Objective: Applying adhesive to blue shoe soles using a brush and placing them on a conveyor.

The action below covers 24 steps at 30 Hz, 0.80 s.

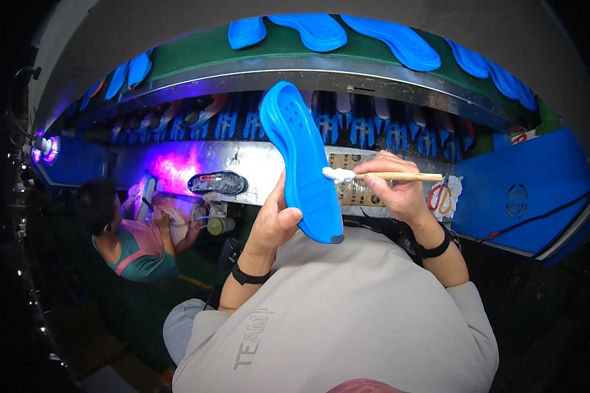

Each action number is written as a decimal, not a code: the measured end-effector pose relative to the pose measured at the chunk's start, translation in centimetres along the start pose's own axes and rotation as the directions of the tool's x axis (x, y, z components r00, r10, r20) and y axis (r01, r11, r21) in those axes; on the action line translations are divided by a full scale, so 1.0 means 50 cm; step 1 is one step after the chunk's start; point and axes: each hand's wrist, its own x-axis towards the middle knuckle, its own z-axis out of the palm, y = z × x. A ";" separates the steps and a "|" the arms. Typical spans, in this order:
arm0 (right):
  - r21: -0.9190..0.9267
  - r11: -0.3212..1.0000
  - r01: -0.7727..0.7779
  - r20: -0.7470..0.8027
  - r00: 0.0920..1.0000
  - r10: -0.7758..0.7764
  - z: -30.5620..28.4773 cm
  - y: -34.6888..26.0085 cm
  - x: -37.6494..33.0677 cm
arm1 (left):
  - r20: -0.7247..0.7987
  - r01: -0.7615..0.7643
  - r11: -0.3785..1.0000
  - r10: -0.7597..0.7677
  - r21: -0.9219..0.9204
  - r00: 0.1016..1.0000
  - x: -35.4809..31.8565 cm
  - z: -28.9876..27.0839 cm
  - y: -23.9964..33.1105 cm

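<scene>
A bright blue shoe sole (301, 164) stands tilted in front of my chest, its holed heel end pointing away and its dark-tipped toe end toward me. My left hand (276, 217) grips it by the left edge near the toe, thumb on the front. In my right hand (398, 187) is a brush (406, 177) with a wooden handle, pinched between thumb and fingers. White material covers the brush's head, which touches the sole's right edge. Part of the fingers of my left hand is hidden behind the sole.
Blue soles (400, 42) lie along a green conveyor belt (196, 60) at the back. Beneath it is a row of blue racks. A dark shoe (217, 183) rests on the metal bench (259, 160). Scissors (440, 198) lie at right. A co-worker (128, 229) sits at left under purple light.
</scene>
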 end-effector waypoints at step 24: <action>0.069 0.998 0.015 0.078 0.997 -0.020 0.001 -0.033 -0.023 | -0.024 -0.124 0.984 0.128 0.126 0.991 -0.004 -0.030 0.022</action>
